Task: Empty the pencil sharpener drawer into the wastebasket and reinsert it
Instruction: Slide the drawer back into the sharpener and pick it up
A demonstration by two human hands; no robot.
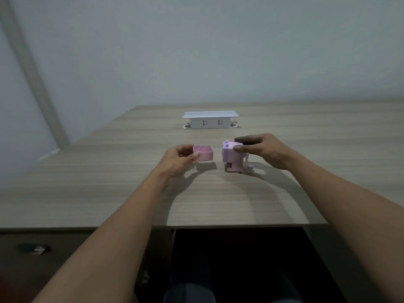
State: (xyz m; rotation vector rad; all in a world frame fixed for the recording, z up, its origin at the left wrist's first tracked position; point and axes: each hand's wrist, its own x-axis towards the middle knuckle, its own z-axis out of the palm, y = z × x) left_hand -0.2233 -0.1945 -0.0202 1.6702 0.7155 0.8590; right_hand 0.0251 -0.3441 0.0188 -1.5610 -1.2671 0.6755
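A small pink drawer (204, 154), open side up, hangs a little above the wooden table (131, 193), pinched at its left end by my left hand (181, 159). Just to its right stands the pink and lilac pencil sharpener (232, 158) on the table, with an empty slot low on its left face and a crank on its right side. My right hand (260, 150) grips the sharpener's top from the right. No wastebasket is in view.
A white pop-up socket box (210, 120) sits in the table further back, behind the hands. The table's front edge runs below my forearms, with a dark gap and a cabinet front with a handle (35, 249) underneath. A grey wall stands behind.
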